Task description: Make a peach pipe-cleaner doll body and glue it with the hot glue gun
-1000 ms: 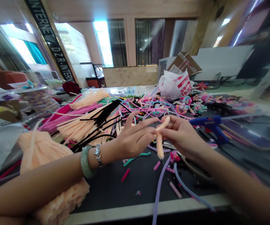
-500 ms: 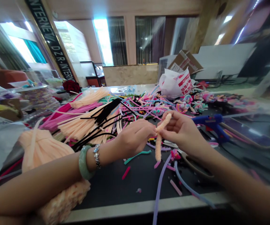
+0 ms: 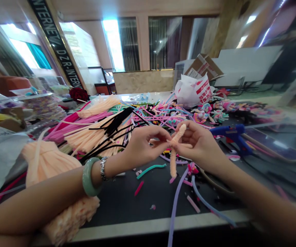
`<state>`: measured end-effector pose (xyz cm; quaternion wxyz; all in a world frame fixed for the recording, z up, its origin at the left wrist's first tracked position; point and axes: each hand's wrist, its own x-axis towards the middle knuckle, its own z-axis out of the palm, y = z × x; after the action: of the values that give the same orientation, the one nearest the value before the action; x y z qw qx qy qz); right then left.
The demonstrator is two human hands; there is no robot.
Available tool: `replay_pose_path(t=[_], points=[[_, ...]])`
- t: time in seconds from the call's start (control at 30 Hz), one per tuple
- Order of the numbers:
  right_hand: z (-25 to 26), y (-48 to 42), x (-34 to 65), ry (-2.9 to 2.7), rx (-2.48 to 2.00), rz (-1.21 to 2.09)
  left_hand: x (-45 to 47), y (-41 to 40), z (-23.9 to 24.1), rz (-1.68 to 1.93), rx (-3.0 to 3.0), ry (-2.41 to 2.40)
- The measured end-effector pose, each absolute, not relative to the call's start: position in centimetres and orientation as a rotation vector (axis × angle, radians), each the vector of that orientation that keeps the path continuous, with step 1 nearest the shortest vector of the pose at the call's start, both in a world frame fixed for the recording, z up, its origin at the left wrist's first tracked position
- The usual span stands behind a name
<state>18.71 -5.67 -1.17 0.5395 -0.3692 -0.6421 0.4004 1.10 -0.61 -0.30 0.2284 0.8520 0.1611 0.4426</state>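
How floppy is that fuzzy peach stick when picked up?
Probably bendy but shape-holding: the peach stick hangs straight below a kink. Likely very light, since the left hand and right hand pinch it with fingertips only.

We count one blue glue gun (image 3: pixel 230 132) on the counter (image 3: pixel 127 206). Left of the gun are two grips, the left grip (image 3: pixel 140 145) and the right grip (image 3: pixel 201 145), with one peach pipe-cleaner figure (image 3: pixel 173 164) between them. Farther left sit one green bangle (image 3: pixel 87 176) and one silver bracelet (image 3: pixel 103 168). Behind the gun we see one white plastic bag (image 3: pixel 193 92) and one cardboard box (image 3: pixel 203 67). Nearer us than the gun lie two long stems, a lilac stem (image 3: pixel 174 206) and a blue stem (image 3: pixel 207 206). The heaped pipe cleaners (image 3: pixel 94 137) left of it are past counting.
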Motion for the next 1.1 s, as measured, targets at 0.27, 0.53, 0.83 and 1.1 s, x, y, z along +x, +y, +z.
replay_pose_path(t=[0.27,0.53,0.83,1.1], points=[[-1.1,-6.3,18.4,-1.609,-0.887,0.892,1.2,0.6,0.5,0.853,1.861,0.383],[-1.0,-6.4,18.6,-1.609,-0.862,0.908,0.9,0.1,0.8,0.923,2.121,0.325],[-0.9,-6.4,18.5,-1.540,-0.851,0.846,0.8,0.1,0.5,1.414,2.696,0.111],[-0.9,-6.3,18.4,-1.525,-0.871,0.826,0.8,-0.1,0.2,1.629,2.837,0.022]])
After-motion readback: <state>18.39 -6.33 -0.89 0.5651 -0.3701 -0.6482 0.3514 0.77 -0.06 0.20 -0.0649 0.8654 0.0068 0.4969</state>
